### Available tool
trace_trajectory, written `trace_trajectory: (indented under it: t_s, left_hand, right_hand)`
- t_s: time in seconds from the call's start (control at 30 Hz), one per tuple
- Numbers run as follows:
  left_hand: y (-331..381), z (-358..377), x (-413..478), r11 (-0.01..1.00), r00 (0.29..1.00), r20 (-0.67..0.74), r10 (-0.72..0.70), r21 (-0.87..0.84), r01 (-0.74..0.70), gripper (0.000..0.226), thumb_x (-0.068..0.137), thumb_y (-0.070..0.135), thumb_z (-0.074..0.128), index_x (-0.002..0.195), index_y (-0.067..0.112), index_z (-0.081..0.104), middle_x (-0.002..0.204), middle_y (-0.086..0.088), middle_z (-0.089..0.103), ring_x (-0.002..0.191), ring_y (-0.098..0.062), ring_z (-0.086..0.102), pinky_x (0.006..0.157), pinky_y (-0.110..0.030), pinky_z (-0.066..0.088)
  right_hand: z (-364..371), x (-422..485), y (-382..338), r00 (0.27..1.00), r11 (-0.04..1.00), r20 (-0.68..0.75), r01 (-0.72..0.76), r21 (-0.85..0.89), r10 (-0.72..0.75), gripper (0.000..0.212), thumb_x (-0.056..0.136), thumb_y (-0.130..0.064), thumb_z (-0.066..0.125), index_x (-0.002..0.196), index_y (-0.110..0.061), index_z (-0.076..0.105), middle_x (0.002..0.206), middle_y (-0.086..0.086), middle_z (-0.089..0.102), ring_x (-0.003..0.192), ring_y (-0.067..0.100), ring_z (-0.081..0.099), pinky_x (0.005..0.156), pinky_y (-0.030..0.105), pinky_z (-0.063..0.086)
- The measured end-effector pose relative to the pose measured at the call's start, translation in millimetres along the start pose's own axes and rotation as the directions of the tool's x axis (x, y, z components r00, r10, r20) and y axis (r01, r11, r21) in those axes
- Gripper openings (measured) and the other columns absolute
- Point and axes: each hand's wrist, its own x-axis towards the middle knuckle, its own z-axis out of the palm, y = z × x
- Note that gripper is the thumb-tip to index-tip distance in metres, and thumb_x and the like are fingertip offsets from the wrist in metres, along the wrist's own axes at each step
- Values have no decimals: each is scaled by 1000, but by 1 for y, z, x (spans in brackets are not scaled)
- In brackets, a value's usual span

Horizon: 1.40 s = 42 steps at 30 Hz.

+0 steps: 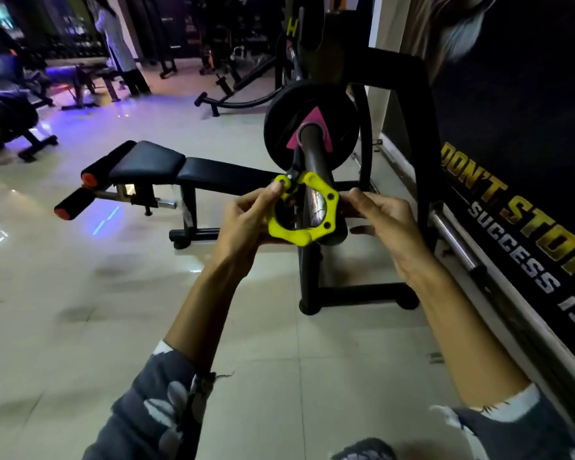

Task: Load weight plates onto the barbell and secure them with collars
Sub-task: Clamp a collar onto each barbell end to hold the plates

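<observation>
L hand (pixel 246 224) & R hand (pixel 389 227) pinch yellow plastic ring collar (pixel 299 237); keep square on steel barbell sleeve (pixel 314 167), push flush to black round plate (pixel 283 127).

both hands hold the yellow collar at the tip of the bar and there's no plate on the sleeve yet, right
Not quite: the head view shows a black weight plate already on the barbell sleeve, beyond the yellow collar. The rest stands: the left hand and right hand hold that collar at the sleeve's tip.
</observation>
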Motion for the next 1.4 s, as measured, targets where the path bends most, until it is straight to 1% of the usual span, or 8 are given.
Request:
trace_trajectory:
  t_s: [0.23, 0.37, 0.47, 0.73, 0.93, 1.1, 1.27, 1.4]
  left_hand:
    - [-34, 33, -58, 999, 999, -37, 26, 38, -25, 40, 79, 30, 65, 113, 10, 66, 98, -13, 71, 96, -34, 68, 72, -46, 59]
    - [-45, 32, -63, 1000, 995, -96, 10, 29, -7, 43, 83, 9, 64, 125, 3, 56, 111, -24, 66, 101, -37, 64, 87, -49, 53]
    - [-48, 32, -62, 999, 989, -144, 30, -9, -31, 43, 80, 4, 66, 123, 6, 57, 121, -22, 62, 110, -39, 60, 91, -49, 50]
    - [-50, 35, -47, 998, 984, -175, 40, -42, -48, 47, 82, 9, 67, 127, 9, 55, 124, -13, 62, 111, -24, 61, 93, -45, 51]
    - [-43, 44, -21, 999, 991, -133, 4, -31, -8, 45, 90, 9, 59, 133, 6, 46, 129, -13, 57, 117, -29, 57, 98, -59, 44]
    - [-40, 30, 8, 995, 996, -89, 8, 102, 2, 37, 90, 16, 61, 126, 12, 55, 98, 9, 67, 82, 4, 67, 69, -23, 58]
    - [-42, 20, 56, 993, 980, -197, -19, 113, 42, 32, 83, 17, 70, 112, 3, 63, 92, -4, 69, 80, -10, 69, 59, -19, 54]
    - [-48, 17, 112, 987, 973, -231, -27, 150, 63, 40, 81, 19, 71, 115, 0, 62, 96, -12, 68, 78, -13, 66, 56, -20, 53]
  right_hand:
    - [-11, -53, 33, 997, 999, -64, -36, 15, 36, 37, 86, 1, 59, 122, -6, 54, 98, -3, 66, 83, -4, 66, 73, 11, 54]
    - [-2, -61, 51, 996, 1000, -85, -2, -28, 0, 46, 87, 5, 56, 132, 3, 44, 125, 6, 56, 104, 3, 60, 89, 15, 50]
    - [5, -61, 57, 992, 997, -108, 54, -62, -60, 45, 88, 5, 54, 132, 4, 43, 124, 0, 53, 98, -12, 60, 82, 8, 47]
    - [7, -51, 60, 976, 990, -168, 136, -38, -140, 46, 90, 1, 53, 134, 0, 41, 128, -8, 48, 108, -13, 54, 86, 6, 44]
    - [2, -20, 62, 981, 997, -174, 83, -5, -83, 44, 92, -2, 49, 135, 2, 39, 137, 16, 49, 126, 24, 49, 105, 35, 42]
    - [-3, 16, 63, 986, 998, -165, 18, 52, -10, 44, 92, -3, 50, 135, 0, 41, 134, 18, 52, 121, 23, 52, 96, 31, 48]
    - [-6, 66, 70, 979, 996, -203, -2, 86, 19, 42, 90, -3, 55, 131, -1, 47, 115, 4, 60, 106, 13, 59, 81, 14, 53]
    - [-9, 122, 86, 972, 990, -225, -43, 134, 73, 41, 89, -3, 56, 129, 1, 49, 116, 9, 61, 100, 16, 60, 76, 17, 54]
